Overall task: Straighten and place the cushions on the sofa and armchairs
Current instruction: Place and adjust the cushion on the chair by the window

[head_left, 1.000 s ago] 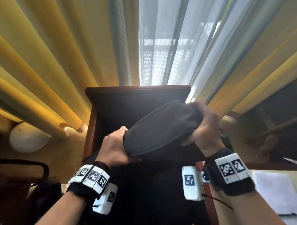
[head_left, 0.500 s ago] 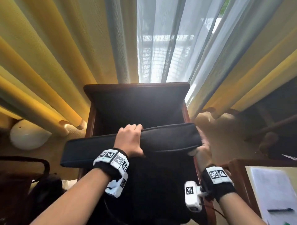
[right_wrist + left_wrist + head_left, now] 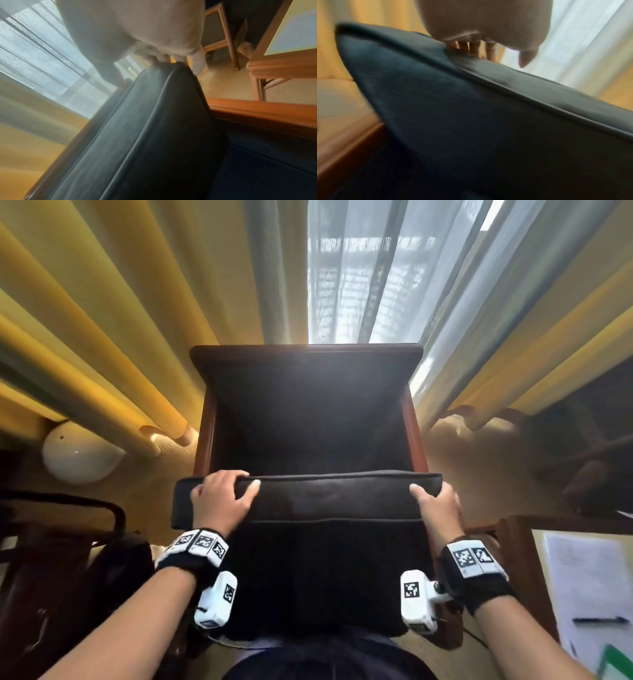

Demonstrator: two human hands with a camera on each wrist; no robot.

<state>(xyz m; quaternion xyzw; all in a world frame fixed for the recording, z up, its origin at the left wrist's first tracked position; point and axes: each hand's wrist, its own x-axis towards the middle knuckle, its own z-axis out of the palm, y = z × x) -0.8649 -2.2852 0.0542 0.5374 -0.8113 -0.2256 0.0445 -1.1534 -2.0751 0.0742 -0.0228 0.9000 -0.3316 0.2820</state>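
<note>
A dark square cushion [image 3: 329, 501] stands on edge across the front of a dark upholstered armchair [image 3: 308, 412] with a red-brown wooden frame. My left hand [image 3: 221, 501] grips the cushion's top edge near its left end, fingers curled over the far side. My right hand [image 3: 436, 505] holds the cushion's right end, thumb on the near face. In the left wrist view the fingers [image 3: 474, 50] hook over the piped edge of the cushion [image 3: 471, 121]. The right wrist view shows fingers [image 3: 159, 58] wrapped over the corner of the cushion [image 3: 154, 135].
Yellow curtains [image 3: 102, 320] and sheer white ones [image 3: 370, 268] hang behind the chair. A white dome lamp [image 3: 80, 453] sits on the floor at left. A dark bag [image 3: 68, 577] lies lower left. A wooden table [image 3: 517, 546] with papers [image 3: 589, 583] stands at right.
The cushion went from bunched between both hands to stretched level across the chair. It then shifted right and centred, and my right hand came up onto its right end.
</note>
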